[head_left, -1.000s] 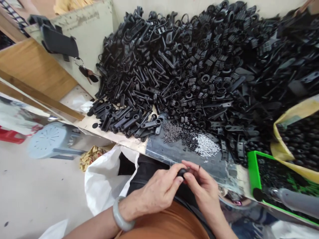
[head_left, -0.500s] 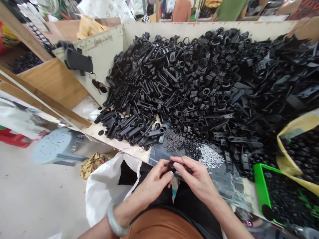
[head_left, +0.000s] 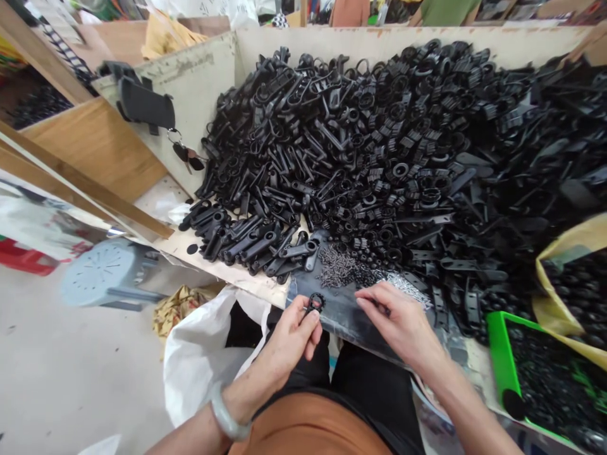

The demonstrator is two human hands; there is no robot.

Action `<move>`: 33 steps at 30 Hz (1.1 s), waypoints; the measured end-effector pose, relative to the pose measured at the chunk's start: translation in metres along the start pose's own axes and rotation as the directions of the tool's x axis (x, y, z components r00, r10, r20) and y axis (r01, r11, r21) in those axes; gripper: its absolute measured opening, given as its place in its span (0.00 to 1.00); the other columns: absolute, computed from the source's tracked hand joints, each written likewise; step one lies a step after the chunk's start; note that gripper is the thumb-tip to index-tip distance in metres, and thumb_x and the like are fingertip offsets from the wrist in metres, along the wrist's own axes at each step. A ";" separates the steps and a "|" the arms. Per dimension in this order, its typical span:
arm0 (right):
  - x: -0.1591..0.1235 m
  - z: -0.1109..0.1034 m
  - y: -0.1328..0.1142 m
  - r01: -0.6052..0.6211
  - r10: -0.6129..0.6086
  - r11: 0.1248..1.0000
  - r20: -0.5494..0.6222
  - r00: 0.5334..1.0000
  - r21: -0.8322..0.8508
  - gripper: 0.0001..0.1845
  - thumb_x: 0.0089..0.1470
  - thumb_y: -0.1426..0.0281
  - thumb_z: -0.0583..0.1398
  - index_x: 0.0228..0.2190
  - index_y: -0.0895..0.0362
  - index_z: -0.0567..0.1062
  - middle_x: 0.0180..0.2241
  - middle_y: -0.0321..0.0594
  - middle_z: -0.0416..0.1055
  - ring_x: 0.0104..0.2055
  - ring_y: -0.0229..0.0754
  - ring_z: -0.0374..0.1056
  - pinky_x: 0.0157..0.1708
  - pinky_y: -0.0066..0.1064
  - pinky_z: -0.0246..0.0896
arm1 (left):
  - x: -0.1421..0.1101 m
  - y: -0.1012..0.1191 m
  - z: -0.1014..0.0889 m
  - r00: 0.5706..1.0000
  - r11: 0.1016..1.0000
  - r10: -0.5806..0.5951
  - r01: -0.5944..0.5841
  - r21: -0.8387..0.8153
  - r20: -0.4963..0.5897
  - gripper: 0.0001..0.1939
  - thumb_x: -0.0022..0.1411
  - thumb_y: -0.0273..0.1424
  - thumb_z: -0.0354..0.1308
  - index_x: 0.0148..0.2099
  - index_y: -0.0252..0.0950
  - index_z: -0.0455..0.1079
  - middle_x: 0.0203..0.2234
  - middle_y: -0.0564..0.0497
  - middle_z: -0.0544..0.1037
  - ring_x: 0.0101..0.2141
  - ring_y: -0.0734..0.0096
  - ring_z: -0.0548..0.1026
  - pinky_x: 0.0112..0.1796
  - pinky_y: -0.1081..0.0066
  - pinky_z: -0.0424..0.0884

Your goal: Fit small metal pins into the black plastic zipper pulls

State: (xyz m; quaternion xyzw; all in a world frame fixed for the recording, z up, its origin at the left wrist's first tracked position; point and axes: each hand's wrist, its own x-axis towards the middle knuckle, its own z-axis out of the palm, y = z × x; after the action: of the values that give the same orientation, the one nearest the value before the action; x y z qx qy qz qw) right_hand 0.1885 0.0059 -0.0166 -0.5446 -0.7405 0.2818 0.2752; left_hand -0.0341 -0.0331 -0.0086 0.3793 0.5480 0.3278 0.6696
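My left hand point(head_left: 291, 332) is closed on a black ring-shaped plastic part point(head_left: 317, 302), pinched between thumb and fingers with the ring facing up. To its right, my right hand point(head_left: 403, 316) hovers over the dark mat point(head_left: 344, 309) with its fingertips pressed together. Whatever lies between those fingertips is too small or hidden to make out. Just beyond the hands are a heap of small brownish-grey screw-like pieces point(head_left: 337, 264), and silver pins point(head_left: 408, 289) partly covered by the right hand. A row of black lever-like parts point(head_left: 251, 245) lies to the left.
A large pile of black plastic parts point(head_left: 341, 145) fills the walled bench. At the right stand a green bin point(head_left: 497, 360) and a yellow sack point(head_left: 550, 297), both holding black pieces. A white sack point(head_left: 190, 360) hangs by my left side, near a blue-grey stool point(head_left: 104, 272).
My hands were together on the black part; they have parted. The right hand has moved away to the right, toward the small pieces, while the left keeps the ring-shaped part.
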 end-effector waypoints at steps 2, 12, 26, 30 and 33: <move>0.003 0.005 -0.001 0.009 -0.009 0.997 0.006 1.000 -0.070 0.14 0.67 0.65 0.56 0.36 0.53 0.80 0.34 0.40 0.76 0.35 0.43 0.74 0.35 0.33 0.66 | 0.005 0.003 0.002 0.995 0.995 0.072 -0.067 0.076 -0.068 0.14 0.68 0.42 0.54 0.48 0.38 0.64 0.24 0.59 0.70 0.20 0.77 0.62 0.24 0.75 0.57; -0.001 -0.008 0.009 0.023 -0.030 0.984 -0.041 0.999 -0.177 0.13 0.67 0.65 0.56 0.35 0.52 0.79 0.34 0.40 0.75 0.35 0.43 0.74 0.34 0.33 0.66 | 0.040 0.022 0.022 0.946 0.356 0.324 -0.116 0.927 -0.006 0.08 0.67 0.29 0.54 0.40 0.40 0.75 0.29 0.46 0.82 0.29 0.59 0.79 0.30 0.68 0.58; -0.003 0.001 -0.011 -0.018 0.052 0.975 -0.148 0.988 0.221 0.11 0.64 0.62 0.61 0.36 0.53 0.83 0.33 0.39 0.78 0.28 0.39 0.68 0.28 0.29 0.64 | 0.030 0.024 0.019 0.971 0.975 0.217 -0.211 0.071 -0.103 0.15 0.58 0.41 0.67 0.32 0.35 0.73 0.24 0.56 0.72 0.26 0.75 0.67 0.30 0.75 0.64; -0.005 0.006 -0.023 -0.129 0.205 0.872 -0.112 0.972 0.473 0.13 0.58 0.59 0.66 0.34 0.55 0.84 0.27 0.37 0.78 0.23 0.37 0.64 0.22 0.28 0.60 | 0.019 0.028 0.025 0.999 0.976 0.006 -0.016 -0.215 -0.048 0.19 0.52 0.44 0.72 0.34 0.34 0.73 0.17 0.62 0.61 0.17 0.84 0.51 0.18 0.77 0.46; -0.008 0.013 -0.027 -0.165 0.276 0.801 -0.110 0.955 0.575 0.13 0.55 0.58 0.68 0.33 0.55 0.84 0.26 0.37 0.77 0.23 0.37 0.63 0.21 0.28 0.58 | 0.014 0.027 0.027 0.999 0.952 -0.035 0.026 -0.305 -0.025 0.21 0.50 0.44 0.74 0.34 0.34 0.72 0.17 0.63 0.60 0.16 0.85 0.49 0.17 0.77 0.43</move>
State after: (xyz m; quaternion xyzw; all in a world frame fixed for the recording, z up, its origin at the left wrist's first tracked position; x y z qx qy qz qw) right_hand 0.1637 -0.0102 -0.0068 -0.5466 -0.5271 0.4637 0.4565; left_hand -0.0057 -0.0122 0.0109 0.2581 0.5069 0.4036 0.7166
